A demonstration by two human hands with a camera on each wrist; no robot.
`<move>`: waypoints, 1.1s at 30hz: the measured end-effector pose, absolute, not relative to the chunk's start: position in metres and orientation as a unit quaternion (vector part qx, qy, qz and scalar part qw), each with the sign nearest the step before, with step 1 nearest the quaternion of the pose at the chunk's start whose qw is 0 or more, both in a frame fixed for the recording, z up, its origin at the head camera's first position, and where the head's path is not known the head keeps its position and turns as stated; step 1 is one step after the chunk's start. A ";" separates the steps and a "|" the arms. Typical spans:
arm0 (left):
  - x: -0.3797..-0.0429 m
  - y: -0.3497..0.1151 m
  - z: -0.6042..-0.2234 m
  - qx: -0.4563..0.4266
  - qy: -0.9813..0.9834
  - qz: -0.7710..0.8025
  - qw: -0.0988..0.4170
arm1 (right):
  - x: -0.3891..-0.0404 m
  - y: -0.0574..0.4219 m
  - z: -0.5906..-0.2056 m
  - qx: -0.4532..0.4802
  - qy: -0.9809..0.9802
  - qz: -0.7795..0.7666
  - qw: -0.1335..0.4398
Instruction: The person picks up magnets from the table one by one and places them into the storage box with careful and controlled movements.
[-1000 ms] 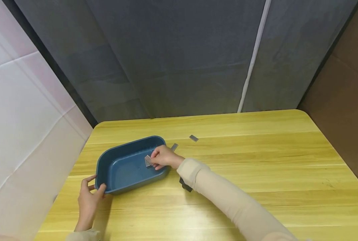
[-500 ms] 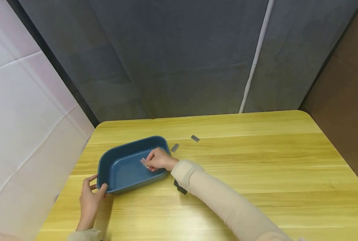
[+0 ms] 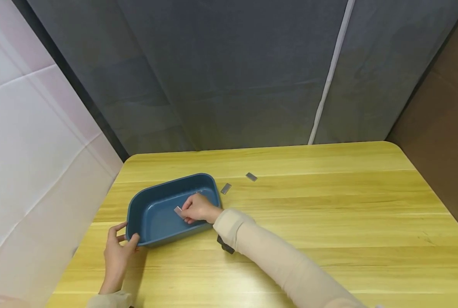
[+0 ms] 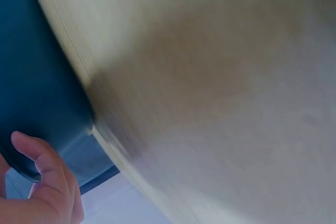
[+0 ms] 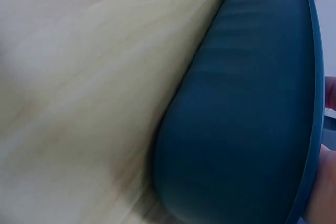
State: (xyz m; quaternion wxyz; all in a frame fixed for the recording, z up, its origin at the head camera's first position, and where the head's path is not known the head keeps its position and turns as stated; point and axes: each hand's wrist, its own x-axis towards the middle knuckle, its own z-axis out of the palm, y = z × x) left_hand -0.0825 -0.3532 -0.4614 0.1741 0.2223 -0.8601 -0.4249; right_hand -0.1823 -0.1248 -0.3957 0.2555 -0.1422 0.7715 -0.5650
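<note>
A dark blue plastic basin [image 3: 163, 237] with rounded corners stands on the left part of the table. My left hand [image 3: 116, 256] grips its near left corner, thumb at the rim and fingers along the outer wall. In the left wrist view, that hand's curled fingers [image 4: 50, 174] show at the basin's edge. My right hand [image 3: 199, 208] is over the inside of the basin and pinches a small flat, shiny grey rectangle [image 3: 179, 211] between thumb and fingers. In the right wrist view the basin's outer wall [image 5: 236, 108] hides most of this hand.
Two similar small grey rectangles lie on the wooden table [image 3: 329, 214]: one rectangle [image 3: 226, 188] just right of the basin, another rectangle [image 3: 251, 176] farther back. A dark fabric panel [image 3: 229, 77] rises behind the table; a white panel [image 3: 40, 141] borders the left.
My right hand has moved a little left and down over the basin with the small rectangle. The left hand keeps its grip on the basin. The whole head view has shifted slightly.
</note>
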 end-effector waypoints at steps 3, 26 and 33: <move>-0.081 -0.352 -0.460 0.225 -0.859 -0.425 0.174 | -0.180 -0.129 -0.397 -0.142 0.767 -0.572 0.255; -0.082 -0.351 -0.468 0.227 -0.859 -0.426 0.171 | -0.180 -0.139 -0.409 -0.119 0.763 -0.582 0.253; -0.082 -0.349 -0.463 0.220 -0.860 -0.427 0.170 | -0.179 -0.140 -0.409 -0.115 0.765 -0.580 0.256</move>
